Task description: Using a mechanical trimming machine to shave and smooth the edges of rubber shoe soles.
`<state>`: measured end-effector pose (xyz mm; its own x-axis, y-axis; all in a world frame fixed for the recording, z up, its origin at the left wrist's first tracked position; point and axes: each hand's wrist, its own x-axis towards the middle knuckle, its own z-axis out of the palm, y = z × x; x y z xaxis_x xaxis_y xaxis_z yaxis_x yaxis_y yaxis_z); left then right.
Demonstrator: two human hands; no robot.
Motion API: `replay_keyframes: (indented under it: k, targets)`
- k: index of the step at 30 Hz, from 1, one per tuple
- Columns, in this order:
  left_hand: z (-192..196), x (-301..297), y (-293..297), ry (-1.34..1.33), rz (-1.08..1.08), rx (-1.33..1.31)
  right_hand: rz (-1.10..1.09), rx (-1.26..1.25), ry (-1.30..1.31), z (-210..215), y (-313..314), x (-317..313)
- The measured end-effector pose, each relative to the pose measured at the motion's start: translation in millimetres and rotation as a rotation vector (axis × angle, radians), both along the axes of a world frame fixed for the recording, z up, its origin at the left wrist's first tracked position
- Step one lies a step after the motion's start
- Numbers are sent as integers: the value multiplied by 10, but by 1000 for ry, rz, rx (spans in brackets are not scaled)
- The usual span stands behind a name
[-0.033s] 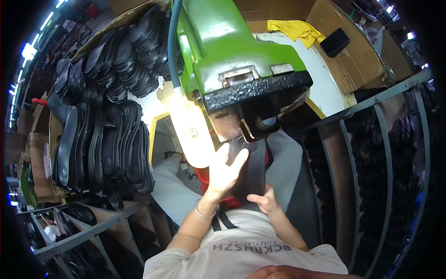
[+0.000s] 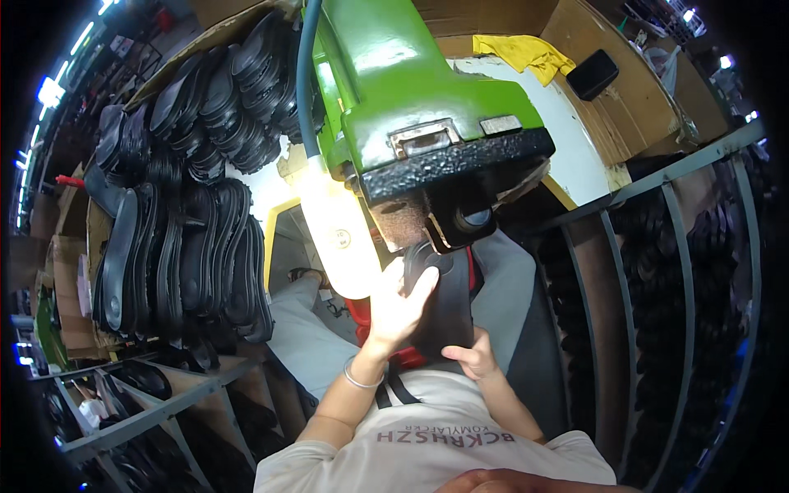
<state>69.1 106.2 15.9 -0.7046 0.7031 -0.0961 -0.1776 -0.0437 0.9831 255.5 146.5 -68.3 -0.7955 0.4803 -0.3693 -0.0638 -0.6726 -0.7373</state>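
Note:
A black shoe sole [image 2: 444, 308] is held at a slant under the head of a green machine [image 2: 411, 90], its far end close against the machine's dark metal foot [image 2: 468, 218]. My left hand [image 2: 396, 308] grips the sole's left side near that far end, thumb on top and fingers partly hidden. At the near end, my right hand [image 2: 475, 355] has its thumb on the sole's edge, the other fingers out of sight beneath. A bright lamp [image 2: 335, 230] shines just left of my left hand.
Black soles [image 2: 177, 246] stand stacked in rows at the left. Racks with metal bars [image 2: 625, 279] flank me, holding more dark soles. A yellow cloth [image 2: 526, 56] and a black phone [image 2: 592, 76] lie by a cardboard box [image 2: 625, 123] at the back right. A blue-grey hose [image 2: 306, 82] runs beside the machine.
My right hand and the near end of the sole have shifted very slightly to the right. My left hand keeps its grip in nearly the same place.

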Motion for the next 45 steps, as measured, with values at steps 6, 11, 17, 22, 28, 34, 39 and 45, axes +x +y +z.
replay_keyframes:
  k: [6,11,17,22,28,34,39,45]
  targets:
    - [-33,38,-53,-103,35,29,-537,142,-24,307,510,168]
    - [-25,-54,7,60,62,47,-652,355,115,793,1219,-375]
    - [-135,-412,-302,109,4,189,-527,441,214,785,1375,-889]
    - [-17,-677,-684,20,65,142,-525,379,240,784,888,-1166]
    - [-193,-623,-1223,-199,203,88,-417,392,184,568,564,-1270]
    - [-345,-574,-1190,-8,-543,-275,-223,536,163,752,619,-1317]
    - [203,-756,-580,660,-348,-314,-348,476,160,634,895,-1063]
    - [356,-1123,-444,566,-419,-42,-471,360,190,638,890,-1101]
